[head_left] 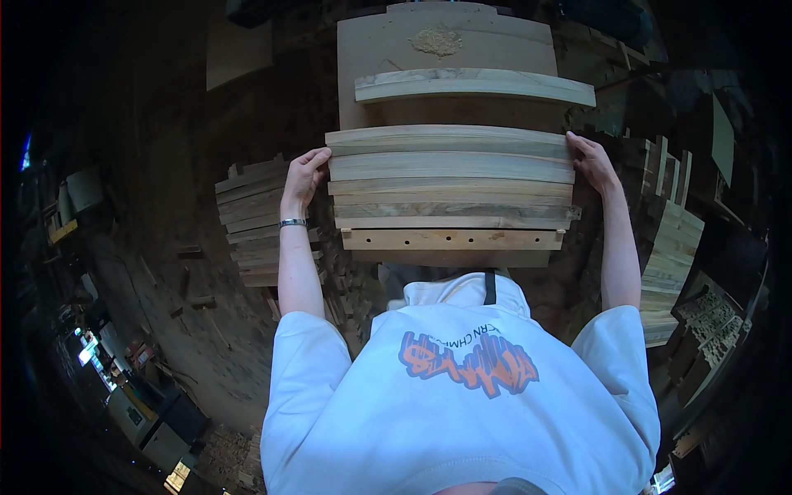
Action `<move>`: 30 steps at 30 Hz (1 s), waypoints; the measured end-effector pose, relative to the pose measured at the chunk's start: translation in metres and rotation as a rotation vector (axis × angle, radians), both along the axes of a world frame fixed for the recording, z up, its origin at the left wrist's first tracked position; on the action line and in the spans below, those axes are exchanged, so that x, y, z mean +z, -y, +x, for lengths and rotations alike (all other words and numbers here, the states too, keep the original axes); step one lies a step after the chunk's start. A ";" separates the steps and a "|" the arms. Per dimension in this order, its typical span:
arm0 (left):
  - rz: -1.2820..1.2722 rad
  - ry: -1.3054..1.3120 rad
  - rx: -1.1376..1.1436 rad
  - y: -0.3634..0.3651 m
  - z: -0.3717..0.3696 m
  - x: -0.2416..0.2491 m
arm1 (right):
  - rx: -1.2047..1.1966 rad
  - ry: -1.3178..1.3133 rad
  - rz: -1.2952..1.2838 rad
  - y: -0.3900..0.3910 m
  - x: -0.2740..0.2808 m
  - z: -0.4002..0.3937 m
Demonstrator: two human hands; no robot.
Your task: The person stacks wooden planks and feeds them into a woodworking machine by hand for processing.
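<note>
Several long wooden boards (450,167) lie side by side across the bench in front of my body. My left hand (308,172) holds the left ends of the upper boards, its fingers bent at their edge. At the right end of the farthest board in this row (445,139), my right hand (591,158) grips with fingers and thumb closed on the corner. Beyond the row, one separate board (474,85) rests on the bench top. Nearest my body is a strip with several dark holes (454,240).
A pile of sawdust (436,41) sits at the far end of the bench (511,37). Stacked boards stand at left (252,219) and at right (672,256). Wood offcuts (202,302) lie on the floor at left.
</note>
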State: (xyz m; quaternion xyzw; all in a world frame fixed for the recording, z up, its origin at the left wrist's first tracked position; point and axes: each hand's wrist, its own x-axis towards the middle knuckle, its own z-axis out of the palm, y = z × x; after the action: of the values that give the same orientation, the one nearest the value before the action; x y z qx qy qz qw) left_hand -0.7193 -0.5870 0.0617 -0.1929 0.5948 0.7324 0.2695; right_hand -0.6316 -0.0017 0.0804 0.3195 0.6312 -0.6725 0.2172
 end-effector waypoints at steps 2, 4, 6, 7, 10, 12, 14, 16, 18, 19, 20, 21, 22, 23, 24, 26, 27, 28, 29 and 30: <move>0.023 0.016 -0.041 0.003 -0.003 0.000 | 0.009 0.023 0.007 -0.003 -0.002 -0.001; 0.028 0.028 -0.068 0.006 -0.005 0.004 | 0.004 0.033 0.023 -0.001 0.000 -0.001; 0.043 0.039 -0.106 0.005 -0.008 0.006 | -0.003 0.041 0.032 0.001 0.002 0.000; 0.057 0.046 -0.107 0.005 -0.008 0.007 | 0.002 0.040 0.026 0.002 0.004 0.001; 0.078 0.072 -0.113 0.007 -0.010 0.004 | -0.013 0.013 0.030 0.002 0.000 0.002; 0.074 0.095 -0.113 0.008 -0.009 0.000 | -0.010 0.012 0.023 0.000 -0.005 0.005; 0.143 0.106 -0.118 0.007 -0.009 -0.002 | 0.009 0.007 0.014 -0.002 -0.008 0.005; 0.199 0.112 -0.104 0.006 -0.007 -0.008 | 0.028 0.032 0.037 -0.001 -0.004 0.004; 0.273 0.126 -0.111 0.009 -0.007 -0.013 | 0.049 0.051 0.065 -0.003 -0.003 -0.005; 0.273 0.118 -0.109 0.013 -0.011 -0.014 | -0.060 0.008 0.127 -0.005 -0.003 -0.012; 0.248 0.076 -0.099 0.018 -0.016 -0.015 | -0.171 -0.035 0.189 -0.007 -0.004 -0.019; 0.224 0.034 -0.090 0.022 -0.022 -0.018 | -0.185 -0.280 0.347 -0.012 -0.014 -0.028; 0.093 -0.104 -0.033 0.023 -0.033 -0.020 | -0.214 -0.345 0.430 -0.014 -0.021 -0.040; -0.019 -0.129 0.137 0.022 -0.045 -0.023 | -0.242 -0.410 0.511 -0.016 -0.026 -0.050; -0.094 -0.160 0.084 0.009 -0.057 -0.008 | -0.243 -0.414 0.508 -0.012 -0.022 -0.055; -0.173 -0.194 0.034 -0.023 -0.074 0.017 | -0.117 -0.155 0.769 0.001 -0.006 -0.069; -0.147 -0.168 -0.018 -0.037 -0.080 0.023 | -0.114 -0.160 0.766 0.004 -0.009 -0.069; -0.121 -0.143 -0.069 -0.041 -0.083 0.024 | -0.118 -0.186 0.570 0.006 -0.014 -0.068; -0.123 -0.148 -0.067 -0.041 -0.083 0.024 | -0.123 -0.209 0.374 0.007 -0.018 -0.066; -0.148 -0.167 -0.055 -0.041 -0.083 0.019 | -0.162 -0.259 0.337 0.017 -0.013 -0.061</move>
State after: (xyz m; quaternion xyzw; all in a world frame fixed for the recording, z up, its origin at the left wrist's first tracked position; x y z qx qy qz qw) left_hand -0.8022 -0.5464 0.0803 -0.1342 0.6726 0.6925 0.2237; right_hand -0.6930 -0.0184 0.0671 0.3119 0.7297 -0.6080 0.0234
